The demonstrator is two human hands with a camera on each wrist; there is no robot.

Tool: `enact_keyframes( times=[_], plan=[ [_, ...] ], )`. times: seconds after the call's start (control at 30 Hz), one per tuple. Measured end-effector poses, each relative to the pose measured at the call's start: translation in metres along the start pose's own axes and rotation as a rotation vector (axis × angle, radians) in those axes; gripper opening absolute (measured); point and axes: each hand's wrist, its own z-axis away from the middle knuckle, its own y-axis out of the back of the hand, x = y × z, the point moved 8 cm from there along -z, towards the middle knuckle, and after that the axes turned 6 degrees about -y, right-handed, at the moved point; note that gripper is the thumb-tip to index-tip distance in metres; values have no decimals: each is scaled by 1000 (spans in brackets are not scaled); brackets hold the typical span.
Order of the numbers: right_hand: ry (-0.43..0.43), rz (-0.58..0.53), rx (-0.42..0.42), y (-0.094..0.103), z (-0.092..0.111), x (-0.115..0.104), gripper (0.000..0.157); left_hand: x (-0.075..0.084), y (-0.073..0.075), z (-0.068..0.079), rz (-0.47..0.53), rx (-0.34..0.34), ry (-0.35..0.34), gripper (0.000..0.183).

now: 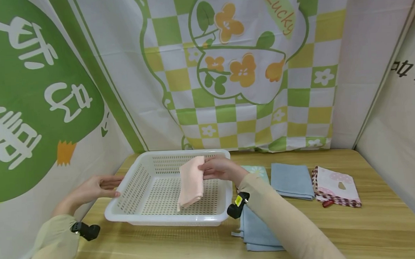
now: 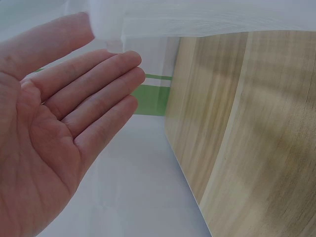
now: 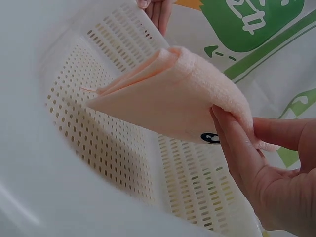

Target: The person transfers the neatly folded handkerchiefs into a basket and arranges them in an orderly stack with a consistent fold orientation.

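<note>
Right fingers: the right hand point(image 1: 223, 168) pinches a folded pink cloth point(image 1: 191, 180) between thumb and fingers.
Left fingers: the left hand point(image 1: 92, 189) is spread nearly straight, thumb at the left rim of a white basket point(image 1: 169, 220), gripping nothing.
Pink cloth: held tilted over the basket's right half, a dark oval mark near the grip.
Surface: wood-grain top point(image 1: 157, 249) under basket and cloths.
Room: patterned curtain point(image 1: 165, 31) behind, printed walls at both sides.
Writing: "Lucky" point(image 1: 279, 12) on the curtain; big white characters point(image 1: 9, 136) on green at left; dark ones at right, cut off by the frame edge.
Right of basket: blue cloth point(image 1: 291, 180), checked-edge cloth point(image 1: 336, 183), green flowered cloth point(image 1: 256, 171), nearer blue cloth point(image 1: 258, 233).
In the way: the right sleeve point(image 1: 287, 215) partly covers the last two.
</note>
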Motion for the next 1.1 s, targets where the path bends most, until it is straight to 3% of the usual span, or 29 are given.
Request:
enact_keyframes(
  times=[0.57,1.1],
  plan=[
    [-32,-13,-6,-10,-12,4,32,2,0,1,3,-2,2,70],
    [-66,-58,-43,-24,-24,12,38,0,0,0,-1,-4,-3,69]
  ],
)
